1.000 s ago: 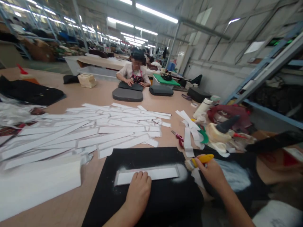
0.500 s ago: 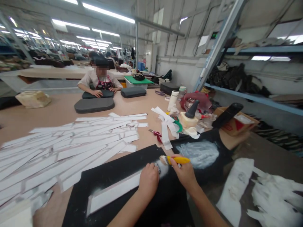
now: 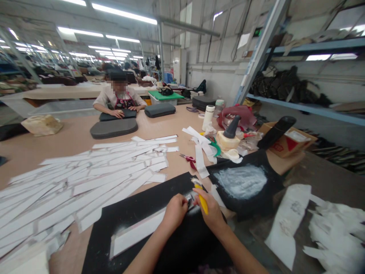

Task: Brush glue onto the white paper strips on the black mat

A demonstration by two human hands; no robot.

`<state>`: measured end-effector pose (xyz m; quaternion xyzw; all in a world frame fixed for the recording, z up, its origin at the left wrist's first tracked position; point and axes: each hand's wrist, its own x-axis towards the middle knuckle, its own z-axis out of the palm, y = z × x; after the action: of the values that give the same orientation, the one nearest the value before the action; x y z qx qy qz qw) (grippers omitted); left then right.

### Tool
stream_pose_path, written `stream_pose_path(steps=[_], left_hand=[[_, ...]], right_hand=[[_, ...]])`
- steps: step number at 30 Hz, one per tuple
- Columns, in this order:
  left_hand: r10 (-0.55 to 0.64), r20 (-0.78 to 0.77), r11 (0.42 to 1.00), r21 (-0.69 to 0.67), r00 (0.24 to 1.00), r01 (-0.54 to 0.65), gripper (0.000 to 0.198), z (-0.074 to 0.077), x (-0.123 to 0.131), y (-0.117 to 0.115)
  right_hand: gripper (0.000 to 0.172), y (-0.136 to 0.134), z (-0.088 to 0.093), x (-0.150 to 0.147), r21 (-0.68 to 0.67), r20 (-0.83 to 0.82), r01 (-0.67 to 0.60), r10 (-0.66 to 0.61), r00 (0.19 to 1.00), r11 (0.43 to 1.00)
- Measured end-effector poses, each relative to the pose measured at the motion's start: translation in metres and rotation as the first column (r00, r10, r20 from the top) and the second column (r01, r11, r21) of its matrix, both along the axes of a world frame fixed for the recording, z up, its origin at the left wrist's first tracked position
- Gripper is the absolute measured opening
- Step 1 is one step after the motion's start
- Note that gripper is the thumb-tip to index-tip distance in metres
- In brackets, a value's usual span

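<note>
While left hand (image 3: 176, 211) pins one end, white strip (image 3: 137, 233) on black mat (image 3: 119, 211); right hand (image 3: 212, 217) grips yellow brush (image 3: 202, 199).

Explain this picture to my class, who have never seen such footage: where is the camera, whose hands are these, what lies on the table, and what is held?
There is no machine here. One camera sits on a person's head and looks down at their own bare hands. The left hand rests on the end of a white strip that lies on a black mat. The right hand grips a yellow brush, its bristles pointing away, beside that end. Many more strips cover the table to the left. Red scissors lie beyond the mat, and a second mat on the right bears a white smear. Across the table, another person has both hands on a dark pad.
</note>
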<state>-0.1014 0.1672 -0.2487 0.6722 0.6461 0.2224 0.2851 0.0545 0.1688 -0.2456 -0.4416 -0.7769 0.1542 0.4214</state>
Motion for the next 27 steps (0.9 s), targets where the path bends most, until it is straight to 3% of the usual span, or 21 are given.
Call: stream_pose_path(steps=[5, 13, 20, 27], left_hand=[[0.019, 0.052, 1.0, -0.02, 0.998, -0.018, 0.016, -0.001, 0.0, 0.0], [0.067, 0.078, 0.998, -0.019, 0.995, -0.066, 0.013, -0.001, 0.002, 0.0], [0.064, 0.123, 0.998, -0.015, 0.99, -0.063, 0.013, -0.003, -0.002, 0.001], [0.017, 0.132, 0.994, 0.104, 0.991, -0.031, 0.005, 0.003, 0.003, -0.018]], right_hand=[[0.027, -0.006, -0.009, -0.007, 0.005, -0.007, 0.016, -0.016, 1.0, 1.0], [0.027, -0.007, -0.021, -0.005, 0.245, 0.219, 0.001, -0.056, 0.974, 0.969], [0.027, -0.01, -0.022, -0.006, 0.218, 0.207, 0.015, -0.061, 0.976, 0.976], [0.028, -0.013, -0.027, -0.015, 0.167, 0.174, 0.074, -0.103, 0.979, 0.983]])
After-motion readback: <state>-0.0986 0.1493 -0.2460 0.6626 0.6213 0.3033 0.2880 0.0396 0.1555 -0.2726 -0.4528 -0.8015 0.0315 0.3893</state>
